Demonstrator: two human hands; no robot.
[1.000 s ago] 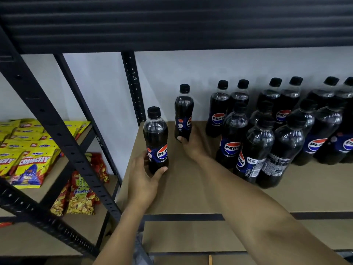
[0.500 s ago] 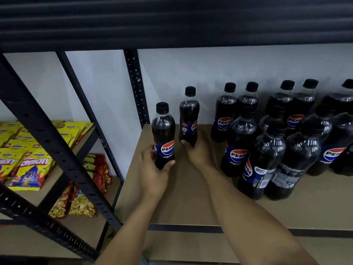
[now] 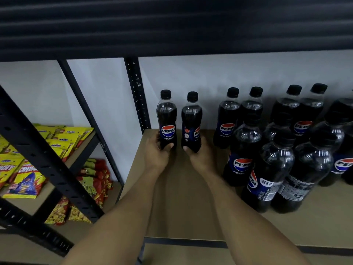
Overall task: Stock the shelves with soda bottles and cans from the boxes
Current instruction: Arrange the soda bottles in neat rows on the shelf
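Both are small dark cola bottles with black caps and blue labels, upright at the shelf's (image 3: pixel 181 197) back left corner. A second ago the left bottle (image 3: pixel 166 119) stood nearer the front edge; now it's level with the right bottle (image 3: pixel 191 121). My left hand (image 3: pixel 156 155) and right hand (image 3: pixel 202 157) each curl round a base.

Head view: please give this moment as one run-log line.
left hand grips left Pepsi bottle | right hand grips right Pepsi bottle | both upright, side by side at shelf back-left | not yet released
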